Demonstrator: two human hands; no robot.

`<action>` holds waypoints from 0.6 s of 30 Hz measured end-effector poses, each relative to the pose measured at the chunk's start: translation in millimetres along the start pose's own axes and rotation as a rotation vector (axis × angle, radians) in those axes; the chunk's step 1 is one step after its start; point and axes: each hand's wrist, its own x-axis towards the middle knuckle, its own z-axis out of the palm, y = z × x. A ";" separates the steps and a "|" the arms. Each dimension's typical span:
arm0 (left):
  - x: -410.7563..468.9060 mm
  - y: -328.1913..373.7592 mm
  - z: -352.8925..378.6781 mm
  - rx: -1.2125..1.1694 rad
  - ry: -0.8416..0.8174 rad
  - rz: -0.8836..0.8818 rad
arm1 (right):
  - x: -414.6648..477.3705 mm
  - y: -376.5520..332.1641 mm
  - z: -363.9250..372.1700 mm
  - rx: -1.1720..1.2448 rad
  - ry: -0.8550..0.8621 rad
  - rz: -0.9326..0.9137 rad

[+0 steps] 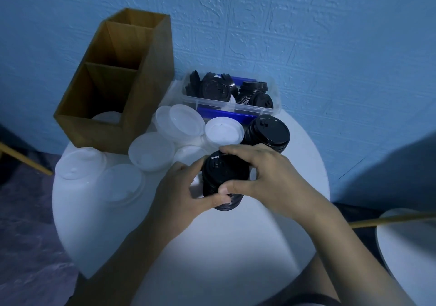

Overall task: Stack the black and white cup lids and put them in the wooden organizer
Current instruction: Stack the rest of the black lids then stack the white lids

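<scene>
Lid stack (224,172) base (blurred) behind fingers (236,186)

Nothing here can be read: no word, number or brand. The stack of black plastic cup lids (224,172) has a small raised moulding on its top face, and so does the second black lid stack (269,132) just behind it, but these are too small and dim to make out as letters. The brown wooden organizer (153,81) and the clear plastic box (236,110) show no legible label.
</scene>
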 end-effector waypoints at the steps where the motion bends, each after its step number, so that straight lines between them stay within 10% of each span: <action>1: 0.3 -0.3 0.3 0.004 -0.001 -0.001 | -1.9 2.0 2.9 0.016 0.026 0.013; 18: -2.4 -4.6 2.8 -0.031 0.020 0.104 | -13.3 29.2 11.0 0.511 0.009 0.084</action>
